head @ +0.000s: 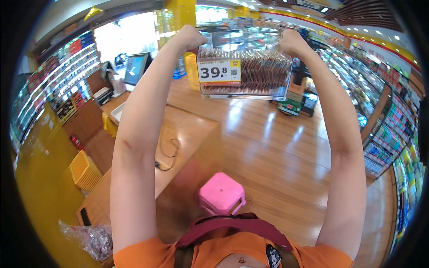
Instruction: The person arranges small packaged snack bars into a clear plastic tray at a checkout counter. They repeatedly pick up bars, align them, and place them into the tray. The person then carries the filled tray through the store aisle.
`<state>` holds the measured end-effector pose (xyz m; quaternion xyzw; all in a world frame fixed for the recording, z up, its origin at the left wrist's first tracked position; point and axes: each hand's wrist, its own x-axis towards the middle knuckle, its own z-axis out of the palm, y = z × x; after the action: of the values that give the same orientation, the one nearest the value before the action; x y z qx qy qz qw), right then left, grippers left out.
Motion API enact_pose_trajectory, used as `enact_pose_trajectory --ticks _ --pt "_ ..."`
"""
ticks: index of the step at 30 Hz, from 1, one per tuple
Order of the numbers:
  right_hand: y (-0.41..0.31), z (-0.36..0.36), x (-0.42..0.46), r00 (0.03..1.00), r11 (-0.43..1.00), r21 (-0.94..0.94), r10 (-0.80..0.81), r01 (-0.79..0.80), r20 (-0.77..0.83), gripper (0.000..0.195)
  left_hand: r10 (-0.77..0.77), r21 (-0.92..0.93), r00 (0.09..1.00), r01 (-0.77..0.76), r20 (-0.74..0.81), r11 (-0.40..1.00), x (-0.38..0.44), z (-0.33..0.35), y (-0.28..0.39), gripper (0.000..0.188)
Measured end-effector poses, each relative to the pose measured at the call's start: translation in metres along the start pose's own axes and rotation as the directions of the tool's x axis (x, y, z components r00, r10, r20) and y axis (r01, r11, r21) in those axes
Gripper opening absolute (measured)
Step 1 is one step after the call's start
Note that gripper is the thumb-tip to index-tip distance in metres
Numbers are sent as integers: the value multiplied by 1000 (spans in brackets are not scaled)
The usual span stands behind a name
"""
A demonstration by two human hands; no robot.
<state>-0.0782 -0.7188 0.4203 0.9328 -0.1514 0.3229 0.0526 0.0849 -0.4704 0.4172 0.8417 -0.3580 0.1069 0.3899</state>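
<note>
Both arms reach out and up in front of me at the top middle of the head view. Between them is a transparent plastic box (244,96), its upper part see-through. Thin wrapped packets (266,72) with brownish contents stand in tight rows inside it. A white and yellow price label (219,72) covers the left of its front. My left hand (192,37) grips the box's upper left side, fingers curled. At the upper right side, my right hand (292,42) holds it the same way. The fingertips are partly hidden.
A pink plastic stool (222,192) stands on the wood floor below. To the left runs a wooden counter (191,124) with a cable (174,150), a screen (135,68) and a crumpled plastic bag (95,238). Yellow baskets (85,171) are stacked beyond it. Stocked shelves (385,144) line the right.
</note>
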Motion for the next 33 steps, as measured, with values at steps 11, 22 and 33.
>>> enact_pose_trajectory --ticks 11,22,33 --pt "320 -48 -69 962 922 -278 270 -269 -37 26 204 -207 943 -152 261 966 101 270 220 16" --pt "560 24 -141 829 760 -364 555 -539 -68 23 540 -467 726 -335 426 818 230 598 306 28" --pt "702 193 -231 626 621 -119 780 -775 -4 26 590 -583 657 -272 469 766 219 850 298 40"
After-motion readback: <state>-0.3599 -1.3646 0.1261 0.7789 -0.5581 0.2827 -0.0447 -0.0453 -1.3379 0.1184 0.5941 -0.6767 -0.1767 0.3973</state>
